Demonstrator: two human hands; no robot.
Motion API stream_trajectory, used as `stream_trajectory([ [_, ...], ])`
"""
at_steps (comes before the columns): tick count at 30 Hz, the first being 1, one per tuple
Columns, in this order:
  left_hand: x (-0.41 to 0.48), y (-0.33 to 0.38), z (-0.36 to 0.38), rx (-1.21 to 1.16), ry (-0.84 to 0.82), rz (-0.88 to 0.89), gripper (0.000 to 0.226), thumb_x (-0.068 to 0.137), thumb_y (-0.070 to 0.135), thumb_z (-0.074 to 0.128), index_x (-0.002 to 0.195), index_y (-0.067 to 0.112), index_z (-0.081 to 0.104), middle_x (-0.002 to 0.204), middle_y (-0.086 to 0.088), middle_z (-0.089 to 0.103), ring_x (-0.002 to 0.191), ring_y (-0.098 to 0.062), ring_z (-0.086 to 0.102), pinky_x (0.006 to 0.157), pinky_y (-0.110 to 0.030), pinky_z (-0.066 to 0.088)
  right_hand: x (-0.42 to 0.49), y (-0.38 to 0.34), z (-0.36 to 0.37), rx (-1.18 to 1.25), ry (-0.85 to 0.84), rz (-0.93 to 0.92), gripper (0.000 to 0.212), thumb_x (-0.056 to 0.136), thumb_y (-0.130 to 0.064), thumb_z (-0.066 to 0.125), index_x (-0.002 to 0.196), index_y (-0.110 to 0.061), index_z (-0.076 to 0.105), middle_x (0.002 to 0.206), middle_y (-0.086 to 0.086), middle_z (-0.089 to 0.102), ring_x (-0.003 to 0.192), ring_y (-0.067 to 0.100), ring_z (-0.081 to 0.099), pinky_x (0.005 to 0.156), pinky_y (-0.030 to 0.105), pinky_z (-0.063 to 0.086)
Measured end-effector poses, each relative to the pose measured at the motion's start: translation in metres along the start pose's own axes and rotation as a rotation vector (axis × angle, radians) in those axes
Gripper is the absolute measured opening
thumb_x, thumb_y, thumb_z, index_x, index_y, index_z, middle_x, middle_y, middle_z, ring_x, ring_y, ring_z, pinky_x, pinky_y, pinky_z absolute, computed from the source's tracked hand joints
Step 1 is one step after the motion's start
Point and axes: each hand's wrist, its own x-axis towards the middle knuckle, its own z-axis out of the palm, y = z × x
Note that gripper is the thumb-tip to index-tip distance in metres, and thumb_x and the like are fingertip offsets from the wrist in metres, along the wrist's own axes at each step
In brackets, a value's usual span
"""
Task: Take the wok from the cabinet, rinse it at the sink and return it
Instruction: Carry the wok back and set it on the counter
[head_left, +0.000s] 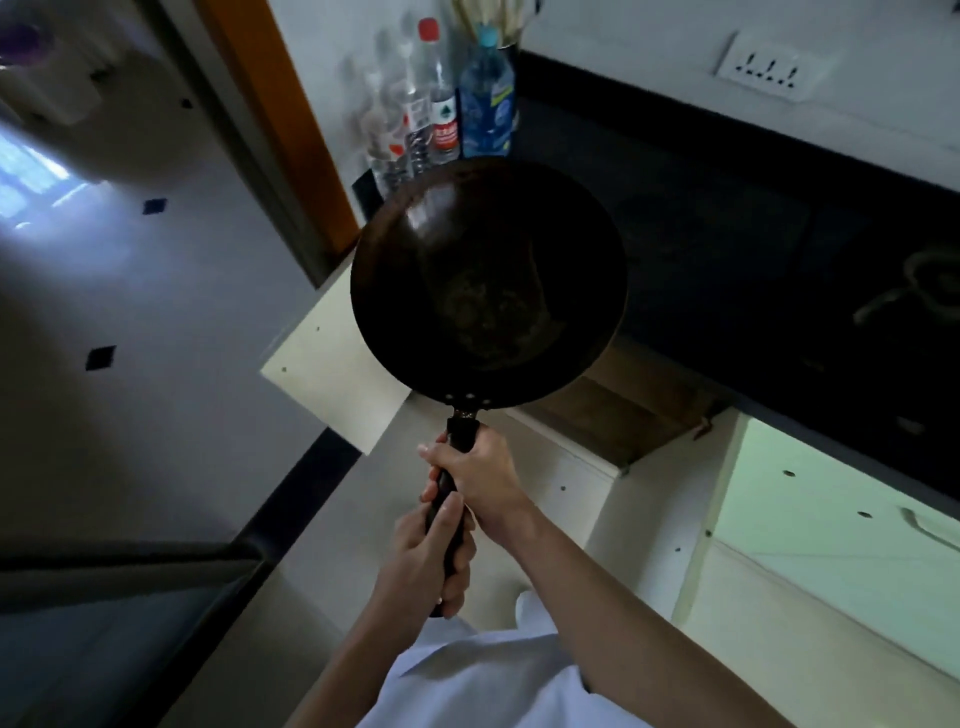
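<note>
A black round wok (488, 280) with a long dark handle hangs in the air in front of me, its inside facing up. Both hands grip the handle. My right hand (480, 480) holds it close to the bowl, just under the rivets. My left hand (428, 561) wraps the lower end of the handle. Below the wok, the cabinet (613, 415) stands with its cream door (332, 364) swung open to the left, and a wooden shelf shows inside.
A dark countertop (727, 234) runs to the right, with a stove burner (930, 286) at its edge. Several plastic bottles (447, 104) stand at the counter's far corner. A wall socket (769, 70) sits above. A second cream door (831, 519) hangs open at right.
</note>
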Motion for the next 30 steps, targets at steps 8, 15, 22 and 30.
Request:
stream_trajectory([
  [8, 0.077, 0.069, -0.06, 0.143, -0.229, -0.037, 0.034, 0.1, 0.03, 0.045, 0.082, 0.003, 0.052, 0.051, -0.007, 0.045, 0.032, -0.014, 0.033, 0.033, -0.02, 0.03, 0.063, -0.037, 0.041, 0.082, 0.28, -0.014, 0.018, 0.09, -0.006, 0.069, 0.076, -0.005, 0.058, 0.058, 0.007, 0.058, 0.049, 0.023, 0.061, 0.051, 0.035, 0.055],
  [15, 0.116, 0.096, -0.079, 0.22, -0.377, -0.043, 0.034, 0.101, 0.03, 0.046, 0.081, 0.003, 0.054, 0.053, -0.009, 0.045, 0.033, -0.015, 0.034, 0.034, -0.021, 0.032, 0.091, -0.054, 0.053, 0.12, 0.422, -0.062, 0.019, 0.09, -0.005, 0.068, 0.073, -0.002, 0.061, 0.057, 0.012, 0.057, 0.049, 0.022, 0.061, 0.06, 0.04, 0.056],
  [22, 0.147, 0.115, -0.068, 0.25, -0.505, -0.065, 0.032, 0.101, 0.027, 0.045, 0.083, 0.002, 0.054, 0.055, -0.01, 0.045, 0.033, -0.016, 0.034, 0.033, -0.022, 0.033, 0.113, -0.063, 0.036, 0.23, 0.525, -0.087, 0.018, 0.087, -0.003, 0.07, 0.072, -0.003, 0.06, 0.054, 0.011, 0.056, 0.045, 0.022, 0.06, 0.069, 0.052, 0.057],
  [30, 0.187, 0.125, -0.021, 0.316, -0.54, -0.034, 0.038, 0.1, 0.029, 0.047, 0.08, -0.002, 0.056, 0.054, -0.01, 0.046, 0.031, -0.015, 0.037, 0.031, -0.023, 0.035, 0.135, -0.079, -0.018, 0.298, 0.535, -0.105, 0.012, 0.086, -0.006, 0.072, 0.08, -0.003, 0.061, 0.059, 0.012, 0.058, 0.049, 0.023, 0.061, 0.067, 0.048, 0.058],
])
